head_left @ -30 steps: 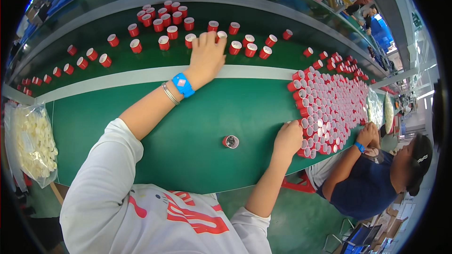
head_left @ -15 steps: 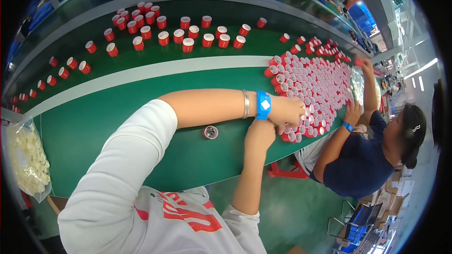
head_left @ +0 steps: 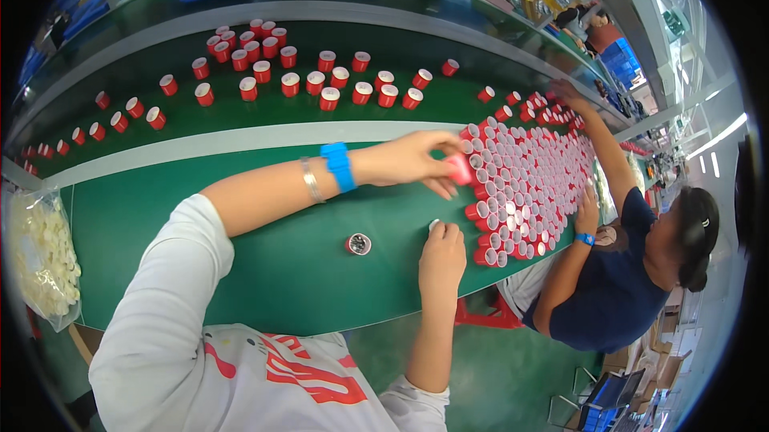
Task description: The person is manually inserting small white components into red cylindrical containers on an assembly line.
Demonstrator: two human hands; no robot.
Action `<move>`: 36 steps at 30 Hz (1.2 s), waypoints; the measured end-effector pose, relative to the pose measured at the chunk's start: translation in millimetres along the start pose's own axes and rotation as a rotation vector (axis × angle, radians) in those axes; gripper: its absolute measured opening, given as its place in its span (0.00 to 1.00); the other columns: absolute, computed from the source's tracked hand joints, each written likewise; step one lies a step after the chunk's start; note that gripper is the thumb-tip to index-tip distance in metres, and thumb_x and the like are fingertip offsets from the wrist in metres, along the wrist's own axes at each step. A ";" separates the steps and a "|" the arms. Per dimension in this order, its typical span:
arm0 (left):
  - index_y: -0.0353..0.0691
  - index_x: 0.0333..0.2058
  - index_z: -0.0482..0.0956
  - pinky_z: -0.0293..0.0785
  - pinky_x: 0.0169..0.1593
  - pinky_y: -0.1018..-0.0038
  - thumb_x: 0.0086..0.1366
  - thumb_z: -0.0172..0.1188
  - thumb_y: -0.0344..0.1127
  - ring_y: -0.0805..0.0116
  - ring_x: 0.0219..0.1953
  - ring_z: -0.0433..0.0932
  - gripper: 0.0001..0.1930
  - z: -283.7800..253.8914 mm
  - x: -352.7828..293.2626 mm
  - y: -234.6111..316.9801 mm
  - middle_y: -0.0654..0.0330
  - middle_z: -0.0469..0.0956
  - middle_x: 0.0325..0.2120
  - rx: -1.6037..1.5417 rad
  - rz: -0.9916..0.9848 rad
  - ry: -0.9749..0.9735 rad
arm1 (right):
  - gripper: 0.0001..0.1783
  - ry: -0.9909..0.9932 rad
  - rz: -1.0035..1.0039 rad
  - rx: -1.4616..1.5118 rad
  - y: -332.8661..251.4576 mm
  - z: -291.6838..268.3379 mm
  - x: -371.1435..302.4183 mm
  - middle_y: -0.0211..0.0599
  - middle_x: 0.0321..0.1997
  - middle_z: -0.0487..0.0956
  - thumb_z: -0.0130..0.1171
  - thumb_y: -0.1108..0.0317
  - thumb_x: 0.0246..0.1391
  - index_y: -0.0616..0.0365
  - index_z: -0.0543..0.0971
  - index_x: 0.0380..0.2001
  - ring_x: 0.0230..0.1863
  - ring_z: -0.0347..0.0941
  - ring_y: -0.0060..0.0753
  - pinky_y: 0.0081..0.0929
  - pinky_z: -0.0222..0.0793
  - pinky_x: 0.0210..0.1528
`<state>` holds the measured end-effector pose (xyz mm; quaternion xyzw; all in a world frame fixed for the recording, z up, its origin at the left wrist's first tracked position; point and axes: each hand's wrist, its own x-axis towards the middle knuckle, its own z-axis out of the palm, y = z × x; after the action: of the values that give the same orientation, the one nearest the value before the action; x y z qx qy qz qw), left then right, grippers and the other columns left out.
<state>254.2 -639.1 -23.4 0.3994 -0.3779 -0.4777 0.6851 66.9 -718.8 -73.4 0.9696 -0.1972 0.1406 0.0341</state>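
My left hand [head_left: 407,159] pinches a small red cup [head_left: 459,169], blurred by motion, at the left edge of a dense block of red cups [head_left: 525,167] with pale insides. Below it, my right hand [head_left: 443,260] is closed on a small white disc [head_left: 434,224], which shows at the fingertips just above the green table [head_left: 280,272]. To the left of my right hand stands a lone cup [head_left: 359,244] with small dark and silvery bits inside. A few cups in the block hold something shiny.
Beyond a pale strip [head_left: 264,141], red cups with white tops [head_left: 329,98] stand scattered along a green belt-like surface. A clear bag of cream-coloured pieces [head_left: 44,260] hangs by the table's left end. At the right, a co-worker [head_left: 617,272] reaches toward the far cups.
My left hand has drawn back leftward from the block, now carrying a red cup. My right hand has moved down, and a white disc shows in it. The co-worker's far arm has swung toward the belt.
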 end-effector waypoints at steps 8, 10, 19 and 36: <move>0.36 0.52 0.67 0.73 0.48 0.74 0.62 0.56 0.28 0.70 0.42 0.75 0.19 -43.7 -74.3 -18.4 0.58 0.72 0.42 0.337 0.063 0.337 | 0.07 0.114 0.002 0.280 -5.3 -16.8 31.5 0.39 0.35 0.73 0.55 0.72 0.53 0.64 0.74 0.34 0.37 0.73 0.43 0.31 0.73 0.36; 0.38 0.52 0.69 0.72 0.48 0.74 0.57 0.61 0.26 0.71 0.43 0.74 0.22 -47.5 -79.7 -19.1 0.57 0.73 0.44 0.516 0.131 0.405 | 0.08 0.108 0.016 0.498 -24.4 -31.4 48.5 0.39 0.34 0.75 0.57 0.72 0.53 0.65 0.74 0.35 0.35 0.74 0.40 0.28 0.73 0.34; 0.37 0.43 0.75 0.73 0.46 0.69 0.50 0.65 0.25 0.60 0.43 0.75 0.19 -50.4 -79.2 -21.4 0.56 0.75 0.41 0.858 0.348 0.391 | 0.11 -0.059 0.415 1.417 -58.4 -13.2 82.7 0.39 0.39 0.77 0.64 0.68 0.49 0.67 0.80 0.30 0.34 0.72 0.22 0.17 0.67 0.32; 0.36 0.42 0.75 0.73 0.44 0.67 0.54 0.61 0.24 0.58 0.42 0.74 0.14 -50.0 -80.6 -31.7 0.56 0.77 0.38 1.018 0.455 0.324 | 0.11 -0.123 0.422 1.316 -76.8 -7.6 82.5 0.39 0.25 0.79 0.62 0.71 0.50 0.70 0.78 0.32 0.22 0.74 0.22 0.16 0.68 0.24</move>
<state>267.2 -559.8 -82.9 0.6555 -0.5268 -0.0094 0.5411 167.9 -678.0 -43.4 0.7358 -0.2569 0.1794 -0.6004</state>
